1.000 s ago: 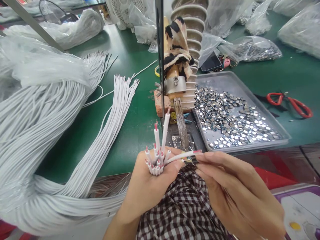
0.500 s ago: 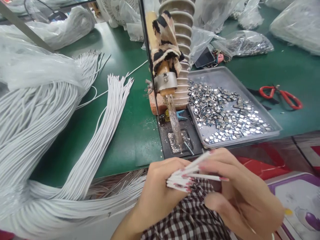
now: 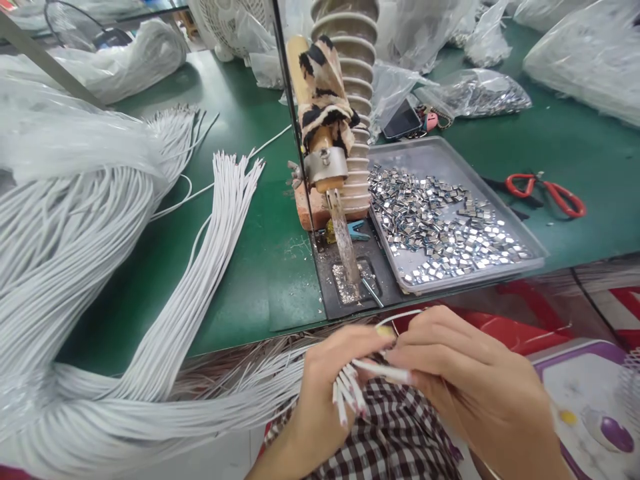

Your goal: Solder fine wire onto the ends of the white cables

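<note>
My left hand (image 3: 330, 387) is closed round a bunch of white wires (image 3: 347, 393), their reddish tips poking out below the thumb. Their lengths trail left to a large bundle of white wires (image 3: 120, 413). My right hand (image 3: 470, 373) pinches the end of a white wire (image 3: 383, 370) that is pulled out to the right of the bunch. Another wire curves above, between the two hands. Just beyond the hands, a soldering iron (image 3: 343, 237) in a metal clamp points down at a black tray (image 3: 330, 300) with bits of solder.
Right of the iron, a clear plastic tray (image 3: 537, 257) holds many small shiny metal pieces. Red-handled pliers (image 3: 565, 199) lie beyond it. A ribbed hose (image 3: 357, 87) stands behind the iron. A sorted wire bundle (image 3: 200, 273) rests on the green table (image 3: 287, 280). Plastic bags line the back.
The bunch in my left hand has tipped so its ends point downward. My right fingers have closed on a wire and hold it out rightward. The view has shifted slightly.
</note>
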Tool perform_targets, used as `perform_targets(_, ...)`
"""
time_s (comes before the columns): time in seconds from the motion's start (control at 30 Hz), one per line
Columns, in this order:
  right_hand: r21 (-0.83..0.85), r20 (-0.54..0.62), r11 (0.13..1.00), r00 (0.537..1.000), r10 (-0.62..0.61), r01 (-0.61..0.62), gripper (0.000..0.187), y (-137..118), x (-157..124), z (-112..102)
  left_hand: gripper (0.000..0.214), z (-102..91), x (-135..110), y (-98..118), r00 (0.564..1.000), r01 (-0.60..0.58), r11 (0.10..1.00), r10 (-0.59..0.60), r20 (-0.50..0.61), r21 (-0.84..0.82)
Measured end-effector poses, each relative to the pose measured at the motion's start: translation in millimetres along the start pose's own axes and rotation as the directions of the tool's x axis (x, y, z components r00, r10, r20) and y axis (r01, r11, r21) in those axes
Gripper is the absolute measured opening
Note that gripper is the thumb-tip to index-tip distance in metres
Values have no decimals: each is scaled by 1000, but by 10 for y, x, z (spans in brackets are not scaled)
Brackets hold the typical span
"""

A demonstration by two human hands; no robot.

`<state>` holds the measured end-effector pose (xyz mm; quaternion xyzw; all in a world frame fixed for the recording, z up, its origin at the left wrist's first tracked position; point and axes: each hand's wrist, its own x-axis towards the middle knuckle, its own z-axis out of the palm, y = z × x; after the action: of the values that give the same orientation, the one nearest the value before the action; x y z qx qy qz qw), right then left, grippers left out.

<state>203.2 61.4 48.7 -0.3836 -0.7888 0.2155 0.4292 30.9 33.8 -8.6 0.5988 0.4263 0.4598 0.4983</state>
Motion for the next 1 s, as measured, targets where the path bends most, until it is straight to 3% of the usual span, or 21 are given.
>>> perform_targets(0.13, 101, -75, 992, 994, 85, -77, 8, 29, -6, 116, 25, -5, 4, 90, 999, 0, 999, 2, -45, 49)
perform_targets(0.4, 282, 14, 944, 984, 177, -174, 16, 71, -60, 133, 25, -67, 32, 161, 995, 55, 998, -51, -83, 43)
perform_targets(0.63, 401, 200, 797, 892, 405, -452, 16, 55, -9, 118, 9, -103, 70, 156, 992, -8, 997, 16, -122, 72)
perform_targets(0.73, 521, 346, 663, 843, 413, -538, 19, 48, 6, 135, 7, -141, 67, 134, 992, -65, 997, 70, -109, 51)
perform_targets(0.8, 523, 376, 659, 840, 391, -541, 22, 87, 25, 119, 8, -174, 61, 103, 991, -63, 998, 65, -120, 17)
perform_targets(0.87, 347, 168, 824, 894, 415, -447, 21, 202, 68, 58, 10, -201, 57, 68, 989, -36, 999, 33, -146, -17)
perform_targets(0.93, -55, -132, 942, 937, 323, -332, 17, 396, 140, -44, 12, -214, 60, 40, 987, -14, 999, 6, -163, -48)
perform_targets(0.97, -257, -137, 923, 956, 258, -286, 16, 508, 185, -99, 13, -212, 65, 32, 987, -15, 998, 5, -160, -61)
perform_targets(1.0, -403, -23, 893, 978, 206, -198, 16, 620, 233, -149, 14, -205, 72, 28, 988, -16, 998, 6, -155, -64)
